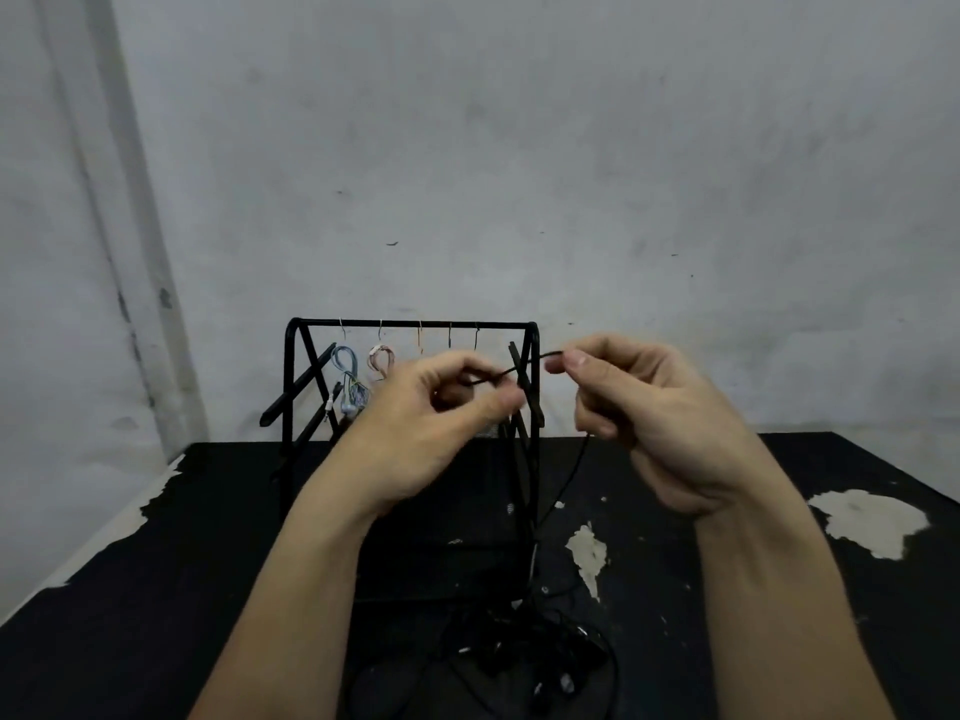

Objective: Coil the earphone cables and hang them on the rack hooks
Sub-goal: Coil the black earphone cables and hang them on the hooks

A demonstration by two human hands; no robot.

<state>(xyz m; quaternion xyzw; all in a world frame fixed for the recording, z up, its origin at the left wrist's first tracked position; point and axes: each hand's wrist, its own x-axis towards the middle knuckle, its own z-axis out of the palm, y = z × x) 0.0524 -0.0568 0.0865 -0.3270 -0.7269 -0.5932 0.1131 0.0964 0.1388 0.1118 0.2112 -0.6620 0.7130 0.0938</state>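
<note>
The left hand (441, 407) is raised in front of the black metal tabletop rack (410, 324), fingers curled, thumb and forefinger pinching a thin black earphone cable (498, 376). The right hand (639, 407) is at 3 o'clock from the left hand, fingers likewise curled, pinching the same cable at its upper end. A short span of cable runs nearly taut between the two hands.

From the right hand the cable drops toward 6 o'clock, passes beside the rack's right leg and joins a loose tangle of black earphone cables (519, 662) lying on the black tabletop with peeled patches (156, 563). Individual leads within the tangle cannot be told apart.

On the rack's top bar, a coiled blue earphone cable (347, 376) hangs at the 9 o'clock end, with a coiled pinkish-white earphone cable (381, 360) just beside it. Three thin wire hooks (450, 335) toward 3 o'clock carry nothing.

Judged step: start of coiling the black cable; two cables appear done, and the pile remains.

Hazards:
- The hanging run lies close to the rack's leg and angled struts. Drawing it in may snag it and tip or drag the rack.
- The lower end is buried in the tangle. Pulling may lift neighbouring leads or tighten a knot.
- A thin, slick cable under a light pinch may slip, and the loops may spring apart.
</note>
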